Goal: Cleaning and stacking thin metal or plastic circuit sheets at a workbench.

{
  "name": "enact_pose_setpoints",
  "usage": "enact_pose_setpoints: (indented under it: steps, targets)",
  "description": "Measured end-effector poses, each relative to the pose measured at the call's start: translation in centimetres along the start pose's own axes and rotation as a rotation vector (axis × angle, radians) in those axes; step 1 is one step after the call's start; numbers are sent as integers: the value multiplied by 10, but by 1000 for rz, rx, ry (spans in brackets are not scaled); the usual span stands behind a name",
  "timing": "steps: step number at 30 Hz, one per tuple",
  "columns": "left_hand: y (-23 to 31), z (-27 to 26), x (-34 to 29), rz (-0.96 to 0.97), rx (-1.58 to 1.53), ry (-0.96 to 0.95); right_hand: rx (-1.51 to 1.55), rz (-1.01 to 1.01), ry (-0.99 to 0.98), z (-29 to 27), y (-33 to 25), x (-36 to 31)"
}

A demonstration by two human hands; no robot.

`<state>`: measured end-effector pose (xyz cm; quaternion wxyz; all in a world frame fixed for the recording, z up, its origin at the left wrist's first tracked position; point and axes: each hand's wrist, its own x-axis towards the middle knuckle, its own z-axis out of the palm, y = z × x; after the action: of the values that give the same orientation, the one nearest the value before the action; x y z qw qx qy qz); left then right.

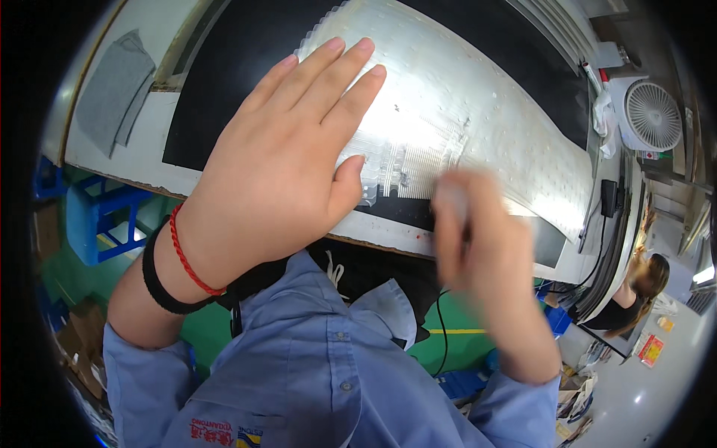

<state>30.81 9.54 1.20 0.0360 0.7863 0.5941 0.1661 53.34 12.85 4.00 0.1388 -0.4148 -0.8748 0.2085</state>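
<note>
My left hand (276, 164) lies flat with its fingers stretched out, pressing on a thin sheet (418, 160) printed with fine silvery lines. Beside and above that sheet, a large translucent plastic film (515, 134) dotted with small marks is peeled or folded back, its right end curling up. My right hand (482, 231) is smeared by motion at the near edge of the printed sheet. Its fingers are curled in, and a pale bit shows between thumb and forefinger, too blurred to name. A black mat (224, 97) lies under both sheets.
A folded grey cloth (116, 89) rests on the white table at left. A white fan (652, 114) stands at the right, near a black adapter (609, 198) with a cord. Blue plastic stools (93, 216) stand on the green floor. Another person (635, 295) sits far right.
</note>
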Motion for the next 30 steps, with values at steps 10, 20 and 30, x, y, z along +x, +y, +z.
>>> enact_pose_setpoints:
  steps: [10,20,30]
  targets:
    - [0,-1,-1,-9,8,-10,91,92,-62,-7,-3,5]
    - [-1,-2,0,-9,-4,-2,-3,-18,32,-4,3,11]
    - [1,-3,5,-8,3,-44,91,94,-32,-6,-3,14]
